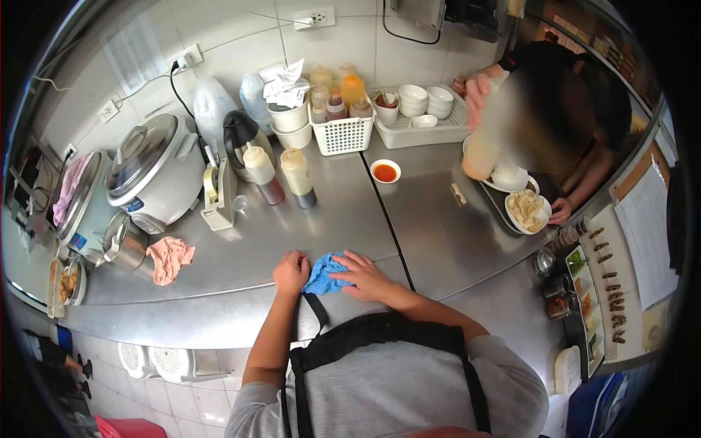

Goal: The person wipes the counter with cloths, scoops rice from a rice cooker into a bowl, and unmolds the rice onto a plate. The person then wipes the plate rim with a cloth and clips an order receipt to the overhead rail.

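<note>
A crumpled blue cloth (319,276) lies on the steel counter near its front edge. My right hand (363,277) rests on the cloth's right side from above, fingers spread and lying flat. Directly left of the cloth is my left hand (292,272), curled into a fist on the counter, its knuckles close against the cloth's edge. I see nothing in that fist, though its inner side is hidden. A black apron strap (317,309) hangs just below the cloth.
Two squeeze bottles (298,177), a tape dispenser (219,196) and a bowl of red sauce (385,171) stand further back. A pink cloth (171,260) lies left, by a large cooker (155,171). At right, another person leans over a tray with a bowl of dumplings (529,212).
</note>
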`<state>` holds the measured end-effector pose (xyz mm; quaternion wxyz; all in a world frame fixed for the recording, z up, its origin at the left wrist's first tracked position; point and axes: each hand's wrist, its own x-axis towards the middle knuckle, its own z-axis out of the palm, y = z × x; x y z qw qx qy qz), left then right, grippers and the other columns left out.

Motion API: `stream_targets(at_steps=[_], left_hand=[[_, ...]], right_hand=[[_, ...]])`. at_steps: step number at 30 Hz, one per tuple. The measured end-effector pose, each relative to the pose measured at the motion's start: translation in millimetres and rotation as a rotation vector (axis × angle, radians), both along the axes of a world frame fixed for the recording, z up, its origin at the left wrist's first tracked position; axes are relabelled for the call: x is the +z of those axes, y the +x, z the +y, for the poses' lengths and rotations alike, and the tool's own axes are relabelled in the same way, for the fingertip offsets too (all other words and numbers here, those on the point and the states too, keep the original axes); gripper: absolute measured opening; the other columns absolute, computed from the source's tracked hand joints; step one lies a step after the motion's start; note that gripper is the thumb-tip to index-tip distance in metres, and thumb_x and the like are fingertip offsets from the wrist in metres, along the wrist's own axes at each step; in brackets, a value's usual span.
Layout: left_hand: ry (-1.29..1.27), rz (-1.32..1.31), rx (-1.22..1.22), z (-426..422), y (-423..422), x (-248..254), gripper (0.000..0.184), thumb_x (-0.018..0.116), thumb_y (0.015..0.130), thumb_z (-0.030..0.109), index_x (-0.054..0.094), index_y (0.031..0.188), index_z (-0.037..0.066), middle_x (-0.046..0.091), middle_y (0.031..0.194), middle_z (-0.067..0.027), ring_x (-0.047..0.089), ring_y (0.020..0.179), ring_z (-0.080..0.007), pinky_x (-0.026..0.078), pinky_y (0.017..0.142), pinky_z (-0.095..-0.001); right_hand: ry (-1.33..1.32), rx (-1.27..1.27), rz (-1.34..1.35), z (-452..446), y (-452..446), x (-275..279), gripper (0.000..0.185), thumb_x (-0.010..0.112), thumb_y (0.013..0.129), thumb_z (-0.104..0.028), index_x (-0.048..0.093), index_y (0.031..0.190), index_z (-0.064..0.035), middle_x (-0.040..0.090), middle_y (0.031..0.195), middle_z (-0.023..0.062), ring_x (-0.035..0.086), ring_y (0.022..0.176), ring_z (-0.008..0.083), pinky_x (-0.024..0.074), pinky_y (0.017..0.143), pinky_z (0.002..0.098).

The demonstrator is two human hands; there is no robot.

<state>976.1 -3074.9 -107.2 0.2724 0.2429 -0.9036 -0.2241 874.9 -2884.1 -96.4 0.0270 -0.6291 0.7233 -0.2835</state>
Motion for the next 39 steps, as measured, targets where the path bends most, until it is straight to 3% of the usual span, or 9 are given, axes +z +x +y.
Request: stream_targets(at_steps=[39], left_hand=[[-0.09, 0.006, -0.024, -0.4, -3.6, -4.6, 0.007, 0.056, 0.071, 0.016, 0.055, 0.071, 0.01, 0.055, 0.071, -0.0087, 0.055, 0.063, -0.0291, 0.044, 0.055, -0.0383]], right_hand=[[-0.053, 0.011, -0.048, 1.2, -1.6, -10.2, 0.043, 0.063, 0.066, -0.016, 0.056, 0.108, -0.0222, 0.031, 0.132, 0.0058, 0.026, 0.122, 0.0304, 0.0249, 0.097, 0.044]])
